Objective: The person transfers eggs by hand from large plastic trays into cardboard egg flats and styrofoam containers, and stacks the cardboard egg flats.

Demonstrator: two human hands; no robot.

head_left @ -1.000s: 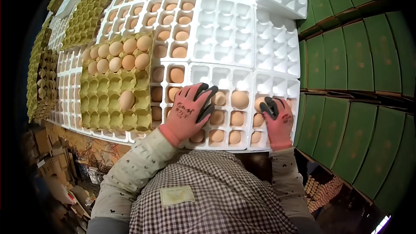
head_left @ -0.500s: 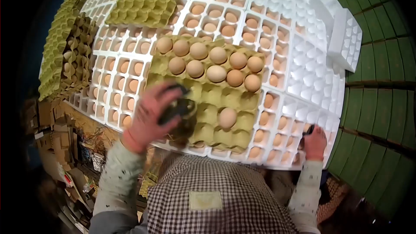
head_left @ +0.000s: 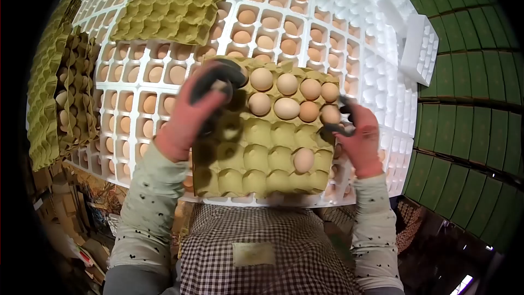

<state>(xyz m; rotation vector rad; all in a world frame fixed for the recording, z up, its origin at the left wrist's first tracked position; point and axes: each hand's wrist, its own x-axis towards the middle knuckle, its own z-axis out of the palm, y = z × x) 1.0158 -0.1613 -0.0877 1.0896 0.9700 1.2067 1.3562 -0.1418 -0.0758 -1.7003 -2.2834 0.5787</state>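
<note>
At the egg tray's [head_left: 265, 177] right edge, an egg [head_left: 330, 114] is bracketed by the right hand's [head_left: 361, 141] fingertips; whether anything is held by the curled left hand [head_left: 197, 110] cannot be told. Probably light and brittle, the shell is best gripped softly around its sides.

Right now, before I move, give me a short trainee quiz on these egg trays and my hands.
1. True or false: the lone brown egg near the front of the yellow-green pulp tray sits closer to the tray's right edge than its left.
2. What stands right of the white foam trays? A) blue plastic barrels B) green cardboard boxes C) a red metal rack
3. Fill in: the left hand and right hand wear pink gloves with ____ fingers.

Key: 1 true; 2 B; 3 black
</note>
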